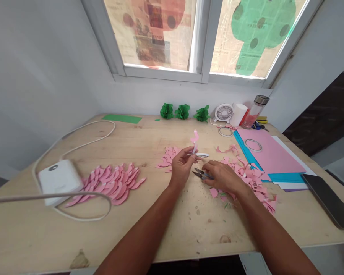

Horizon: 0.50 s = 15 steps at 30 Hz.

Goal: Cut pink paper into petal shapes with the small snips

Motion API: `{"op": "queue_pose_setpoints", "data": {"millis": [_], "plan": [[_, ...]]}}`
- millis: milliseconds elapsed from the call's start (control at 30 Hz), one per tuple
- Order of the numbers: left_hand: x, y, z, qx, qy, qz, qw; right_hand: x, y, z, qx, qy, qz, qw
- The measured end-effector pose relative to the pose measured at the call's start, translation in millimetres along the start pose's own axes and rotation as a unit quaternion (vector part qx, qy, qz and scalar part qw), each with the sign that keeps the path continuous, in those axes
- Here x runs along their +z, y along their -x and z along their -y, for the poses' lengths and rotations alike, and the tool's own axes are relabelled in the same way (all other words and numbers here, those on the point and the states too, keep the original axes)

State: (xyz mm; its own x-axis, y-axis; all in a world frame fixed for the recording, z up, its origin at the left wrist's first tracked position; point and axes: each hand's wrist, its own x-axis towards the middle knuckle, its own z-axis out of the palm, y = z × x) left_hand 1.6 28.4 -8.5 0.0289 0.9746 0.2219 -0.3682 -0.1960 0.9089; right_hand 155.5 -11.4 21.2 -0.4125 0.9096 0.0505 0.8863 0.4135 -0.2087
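Between the fingers of my left hand is a roll of white tape, seen nearly edge-on. A curved pink paper strip stands up from the same fingers, joined to a short length of the tape. My right hand is wrapped round small dark scissors, their blades apart and pointing left, just below the tape roll. Cut pink pieces lie behind my left hand. Pink paper scraps are heaped beside and under my right forearm.
A pile of curved pink strips lies left, near a white power bank with a looping cable. Green paper flowers, a small fan and a glass bottle line the back. Paper sheets and a phone lie right.
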Motion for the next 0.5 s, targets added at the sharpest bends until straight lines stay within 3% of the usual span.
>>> {"op": "queue_pose_setpoints", "data": {"millis": [167, 500], "plan": [[0.6, 1.2, 1.5, 0.004, -0.013, 0.011, 1.0, 6.8, -2.3, 2.8, 0.009, 0.02, 0.01, 1.0], [1.9, 1.2, 1.5, 0.001, -0.014, -0.025, 1.0, 8.7, -3.7, 4.1, -0.003, 0.012, 0.011, 1.0]]}}
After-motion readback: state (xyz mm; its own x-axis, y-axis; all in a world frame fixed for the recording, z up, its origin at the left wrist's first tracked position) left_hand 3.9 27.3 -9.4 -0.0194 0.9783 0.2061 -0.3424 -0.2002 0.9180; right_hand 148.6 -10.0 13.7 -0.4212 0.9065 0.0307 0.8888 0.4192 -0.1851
